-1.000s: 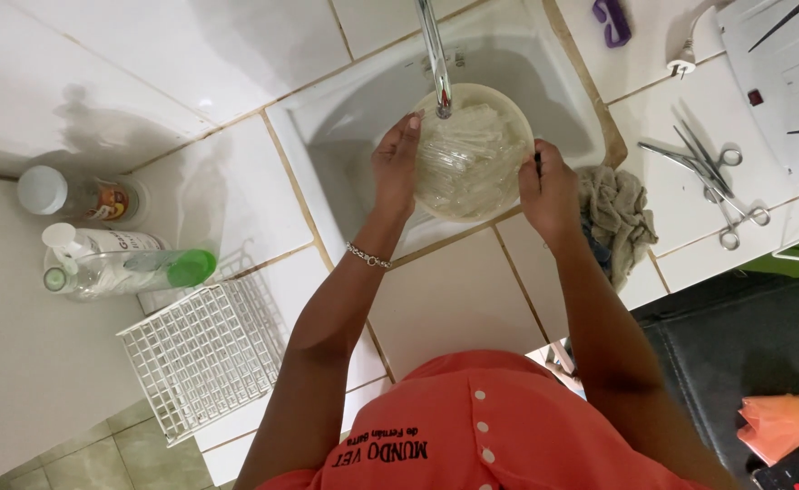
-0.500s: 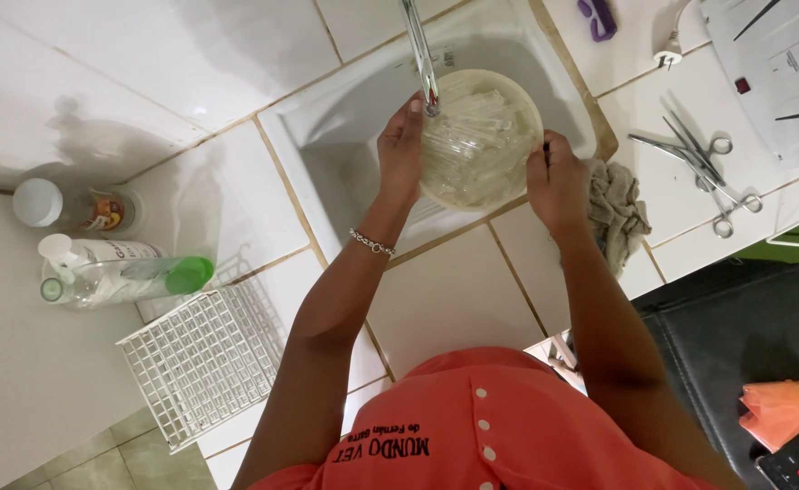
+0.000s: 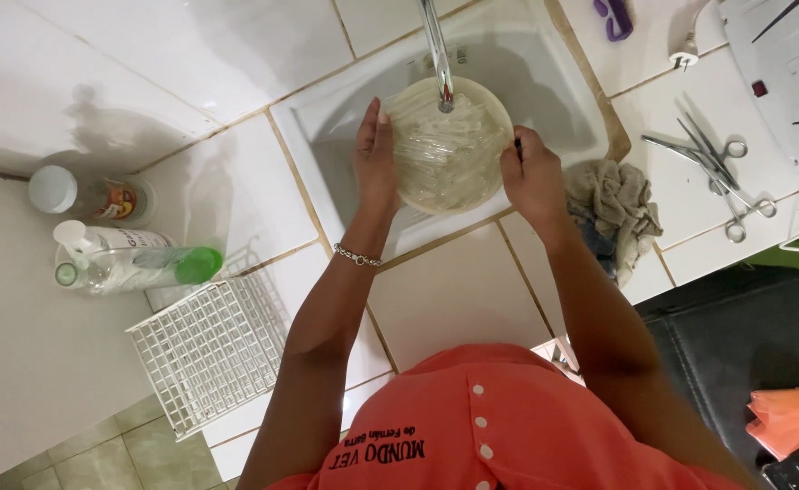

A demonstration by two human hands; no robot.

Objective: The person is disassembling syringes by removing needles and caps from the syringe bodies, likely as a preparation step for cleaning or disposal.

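- Head view: the left hand point(image 3: 377, 163) lies flat against the left rim of a round pale bowl point(image 3: 445, 150), fingers straight and together, pressed to its side rather than curled round it.
- The right hand point(image 3: 535, 177) grips the bowl's right rim, fingers folded over the edge; how far they reach inside cannot be told.
- The bowl sits between both hands in a white sink point(image 3: 544, 82), under the tap point(image 3: 436, 50), whose spout ends over the bowl's upper middle.
- The bowl is full of clear, thin tube-like pieces lying crosswise; their exact kind cannot be told.
- A bracelet point(image 3: 357, 258) circles the left wrist.
- Just right of the right hand, a crumpled grey cloth point(image 3: 617, 204) lies on the tiled surface point(image 3: 454, 290) at the sink's corner.
- Further right, metal scissors point(image 3: 717, 172) lie on the tiles, well apart from the bowl.
- To the left, a white wire basket point(image 3: 213, 349) stands on the surface, with a green-capped bottle point(image 3: 136, 265) lying on its side just beyond it and a white-capped jar point(image 3: 82, 195) near that.
- A purple object point(image 3: 612, 18) lies beyond the sink's top right.
- An orange glove point(image 3: 794, 413) shows at the lower right.
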